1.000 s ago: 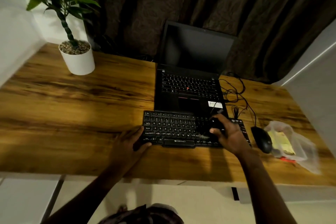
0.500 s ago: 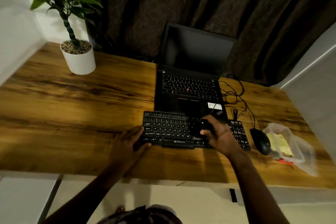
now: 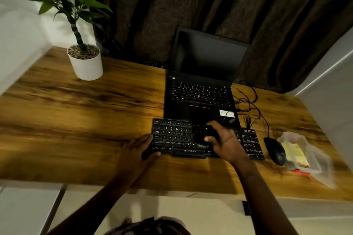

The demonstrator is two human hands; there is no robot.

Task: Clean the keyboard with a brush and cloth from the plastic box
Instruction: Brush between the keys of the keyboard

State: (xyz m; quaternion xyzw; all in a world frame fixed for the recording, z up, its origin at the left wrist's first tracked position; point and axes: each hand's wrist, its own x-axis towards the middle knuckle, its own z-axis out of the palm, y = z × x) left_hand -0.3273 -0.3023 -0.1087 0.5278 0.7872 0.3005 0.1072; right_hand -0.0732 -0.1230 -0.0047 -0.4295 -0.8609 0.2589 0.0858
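A black keyboard (image 3: 177,135) lies on the wooden desk (image 3: 76,120) in front of a laptop. My right hand (image 3: 227,143) is shut on a dark brush (image 3: 205,135) whose bristles rest on the middle keys. My left hand (image 3: 137,149) grips the keyboard's front left corner. At the right, a clear plastic box (image 3: 309,156) holds a yellow cloth (image 3: 295,153).
An open black laptop (image 3: 200,86) stands behind the keyboard, with tangled cables (image 3: 246,101) to its right. A black mouse (image 3: 275,150) sits between keyboard and box. A potted plant in a white pot (image 3: 86,65) stands at the back left. Dark curtains hang behind.
My right hand has swept the brush leftward, from the keyboard's right part toward its middle. My left hand has stayed on the left corner.
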